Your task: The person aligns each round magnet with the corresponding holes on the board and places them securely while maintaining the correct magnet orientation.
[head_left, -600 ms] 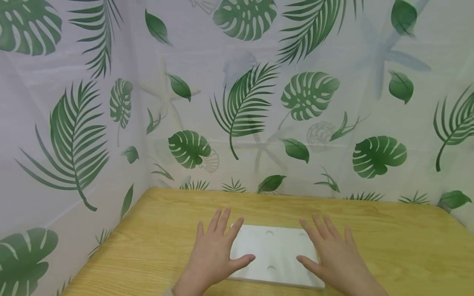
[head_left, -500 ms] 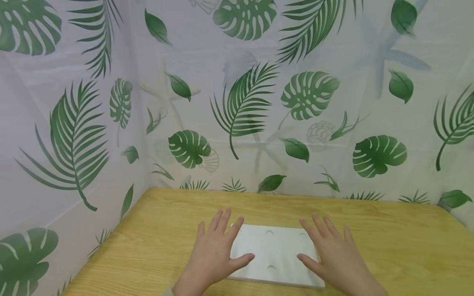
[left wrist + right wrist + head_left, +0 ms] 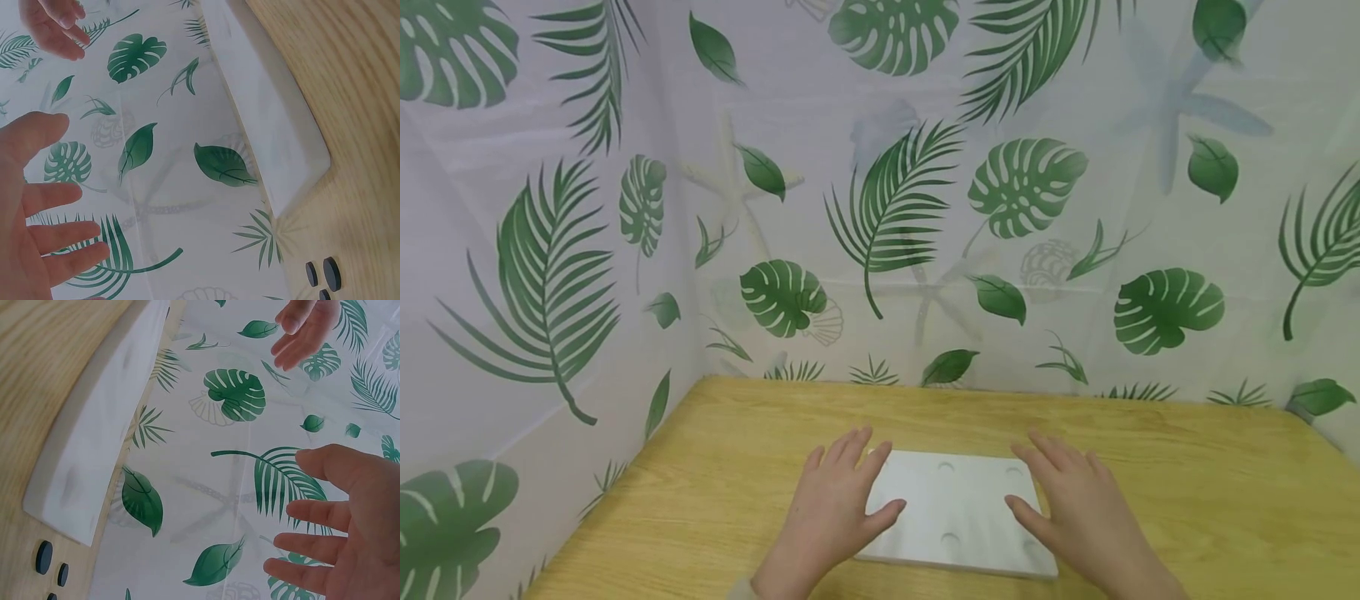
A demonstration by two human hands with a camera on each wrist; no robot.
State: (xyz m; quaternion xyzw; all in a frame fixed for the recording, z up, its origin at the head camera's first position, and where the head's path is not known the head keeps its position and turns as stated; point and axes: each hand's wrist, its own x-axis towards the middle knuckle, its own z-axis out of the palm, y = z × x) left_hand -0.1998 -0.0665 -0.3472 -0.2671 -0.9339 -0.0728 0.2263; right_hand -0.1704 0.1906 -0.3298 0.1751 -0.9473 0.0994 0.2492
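A white rectangular board (image 3: 958, 512) with shallow round recesses lies flat on the wooden table. My left hand (image 3: 835, 504) hovers by its left edge and my right hand (image 3: 1078, 508) by its right edge. Both have spread, slightly bent fingers and hold nothing. In the left wrist view, a gap separates the left hand (image 3: 44, 212) from the board (image 3: 275, 119). Likewise, the right wrist view shows the right hand (image 3: 337, 519) apart from the board (image 3: 94, 437). Small black discs (image 3: 332, 274) lie past one end of the board, and black discs (image 3: 44, 557) past the other.
The wooden table (image 3: 760, 433) extends around the board on all sides. A white cloth (image 3: 880, 350) printed with green leaves hangs behind the table and along its left side. In the head view the discs cannot be seen; the hands cover those areas.
The fingers of both hands have bent slightly, and the left thumb has shifted a little up and left. The head view has tilted down slightly. The board has stayed in place.
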